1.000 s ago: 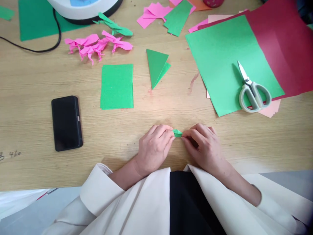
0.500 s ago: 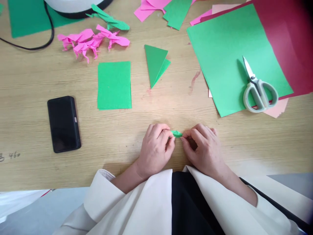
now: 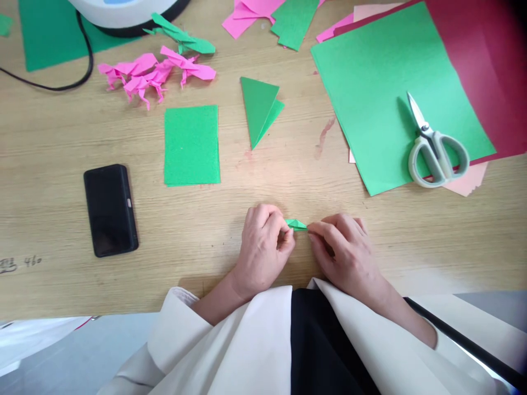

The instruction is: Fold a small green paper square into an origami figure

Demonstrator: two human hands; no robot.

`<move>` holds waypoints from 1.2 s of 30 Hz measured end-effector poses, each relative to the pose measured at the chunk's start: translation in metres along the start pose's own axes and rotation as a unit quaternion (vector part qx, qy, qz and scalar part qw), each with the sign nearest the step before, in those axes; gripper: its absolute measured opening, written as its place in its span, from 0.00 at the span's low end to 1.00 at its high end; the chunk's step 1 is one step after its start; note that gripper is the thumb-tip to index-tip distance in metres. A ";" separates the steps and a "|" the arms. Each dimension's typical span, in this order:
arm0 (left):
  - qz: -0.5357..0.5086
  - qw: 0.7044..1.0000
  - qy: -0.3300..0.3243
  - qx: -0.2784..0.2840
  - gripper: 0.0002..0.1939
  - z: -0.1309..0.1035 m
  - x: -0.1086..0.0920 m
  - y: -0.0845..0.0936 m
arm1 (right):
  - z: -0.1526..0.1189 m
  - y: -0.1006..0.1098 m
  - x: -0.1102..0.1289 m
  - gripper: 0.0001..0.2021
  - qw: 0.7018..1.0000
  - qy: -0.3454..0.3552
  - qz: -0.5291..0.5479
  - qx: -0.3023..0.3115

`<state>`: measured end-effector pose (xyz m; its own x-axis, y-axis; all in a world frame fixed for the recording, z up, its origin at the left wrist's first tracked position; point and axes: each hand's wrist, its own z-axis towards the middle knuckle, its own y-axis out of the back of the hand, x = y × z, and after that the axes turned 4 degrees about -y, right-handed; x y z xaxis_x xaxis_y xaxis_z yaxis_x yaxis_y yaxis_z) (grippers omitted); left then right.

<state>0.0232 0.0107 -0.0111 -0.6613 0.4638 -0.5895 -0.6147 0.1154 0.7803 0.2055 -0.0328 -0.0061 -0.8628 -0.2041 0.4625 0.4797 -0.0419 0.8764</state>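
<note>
A small, narrow piece of folded green paper [image 3: 297,224] is stretched between my hands, close to the table's near edge. My left hand [image 3: 265,244] is closed, pinching its left end between thumb and fingers. At the other end my right hand [image 3: 343,249] is closed too, thumb and forefinger on the paper's tip. Both ends are hidden by the fingertips. Farther up the table lie a green triangular folded paper [image 3: 259,107] and a stack of green square sheets [image 3: 191,145].
Left of the squares lies a black phone [image 3: 111,210]. Pink origami animals [image 3: 148,74] and a green origami figure [image 3: 185,39] stand behind, near a white round base [image 3: 127,11] with a cable. Scissors [image 3: 436,145] rest on large green sheets [image 3: 370,99] at right.
The view has shifted slightly. My right hand has drawn a little to the right, and slightly more of the green paper shows between my hands. Both hands keep their pinch.
</note>
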 end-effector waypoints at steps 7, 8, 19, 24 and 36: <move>-0.003 1.000 -0.005 0.004 0.08 -0.001 0.001 0.001 | -0.017 0.006 -0.003 0.25 0.992 0.105 -0.041 0.062; -0.003 1.000 -0.005 0.005 0.08 -0.001 0.002 0.001 | -0.017 0.006 -0.003 0.26 0.992 0.106 -0.045 0.061; -0.001 1.000 -0.011 0.002 0.08 -0.001 0.002 0.001 | -0.014 0.004 0.000 0.23 0.993 0.093 -0.057 0.054; -0.002 1.000 -0.013 0.000 0.08 0.000 0.002 0.001 | -0.015 0.003 -0.002 0.22 0.992 0.097 -0.063 0.050; -0.002 1.000 -0.012 0.004 0.08 0.000 0.002 0.001 | -0.018 0.002 -0.004 0.18 0.991 0.114 -0.069 0.029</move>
<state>0.0216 0.0117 -0.0117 -0.6484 0.4850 -0.5868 -0.6135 0.1235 0.7800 0.2125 -0.0496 -0.0085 -0.8577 -0.4165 0.3014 0.3446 -0.0306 0.9382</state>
